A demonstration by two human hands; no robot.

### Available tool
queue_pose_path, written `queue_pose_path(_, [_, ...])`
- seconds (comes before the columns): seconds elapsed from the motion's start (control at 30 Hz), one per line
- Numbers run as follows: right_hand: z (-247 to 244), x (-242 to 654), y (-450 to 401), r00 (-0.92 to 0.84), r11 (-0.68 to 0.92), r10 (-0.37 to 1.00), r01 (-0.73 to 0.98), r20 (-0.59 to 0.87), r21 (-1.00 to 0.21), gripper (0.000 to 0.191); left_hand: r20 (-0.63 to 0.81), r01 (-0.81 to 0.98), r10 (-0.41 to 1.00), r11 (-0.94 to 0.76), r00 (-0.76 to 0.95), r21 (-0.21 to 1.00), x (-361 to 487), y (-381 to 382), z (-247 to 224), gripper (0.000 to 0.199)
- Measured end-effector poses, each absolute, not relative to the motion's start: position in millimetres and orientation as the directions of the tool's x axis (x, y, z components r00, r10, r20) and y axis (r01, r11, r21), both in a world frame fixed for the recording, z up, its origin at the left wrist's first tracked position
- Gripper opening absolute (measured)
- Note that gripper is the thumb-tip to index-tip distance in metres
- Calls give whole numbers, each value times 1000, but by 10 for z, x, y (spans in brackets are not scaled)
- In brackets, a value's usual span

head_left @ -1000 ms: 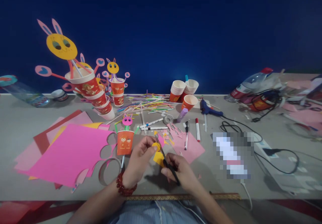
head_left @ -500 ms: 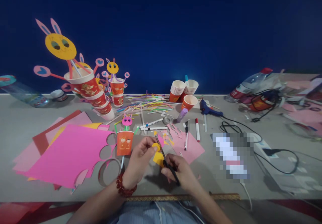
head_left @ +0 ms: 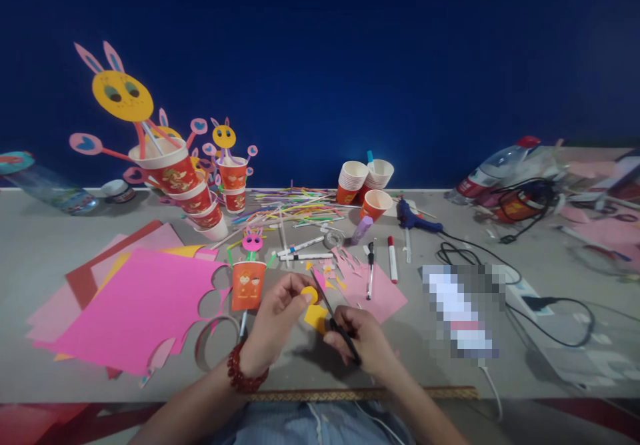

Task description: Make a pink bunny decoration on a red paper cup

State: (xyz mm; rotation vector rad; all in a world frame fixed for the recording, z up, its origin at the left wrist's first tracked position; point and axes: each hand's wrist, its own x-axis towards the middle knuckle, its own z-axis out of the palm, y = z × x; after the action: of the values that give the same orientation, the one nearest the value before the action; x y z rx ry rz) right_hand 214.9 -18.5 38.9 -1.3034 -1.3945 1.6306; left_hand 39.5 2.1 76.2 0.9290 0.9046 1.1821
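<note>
Between the thumb and fingers of my left hand (head_left: 283, 315) is a small rounded piece of yellow paper (head_left: 311, 293). A squarer yellow paper piece (head_left: 317, 317) lies just below it; whether the two are joined I cannot tell. My right hand (head_left: 363, 341) is closed round black-handled scissors (head_left: 345, 335), whose blades point up and left beside the yellow paper. Just left of my left hand stands a red paper cup (head_left: 249, 286) with a pink rabbit face (head_left: 253, 243) on top.
Pink paper sheets (head_left: 145, 305) lie at the left, below stacked rabbit-faced cups (head_left: 165, 168). Drinking straws (head_left: 295, 211) spread across the back. A marker (head_left: 393, 260), a pen (head_left: 371, 271), a blue glue gun (head_left: 417, 218) and its cord lie to the right.
My right hand and the scissors have shifted slightly right and down, away from the yellow paper. My left hand keeps its hold on the round piece.
</note>
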Motion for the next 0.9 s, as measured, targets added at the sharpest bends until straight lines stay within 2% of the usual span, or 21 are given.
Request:
queue_pose_path(0.23, [580,2329,-111,-485,-293,802,189,-348,-937,60,-99,-239,952,172,290,956,301,61,853,19])
queue_pose_path(0.5, [620,2473,-16,-554,-94,798,273,-237,-957,60,-97,-262,897,227,431,938,237,78,894,16])
queue_pose_path(0.9, [654,2464,-8,-565,-166,771,270,-295,-949,60,-113,-225,883,237,456,945,220,94,929,17])
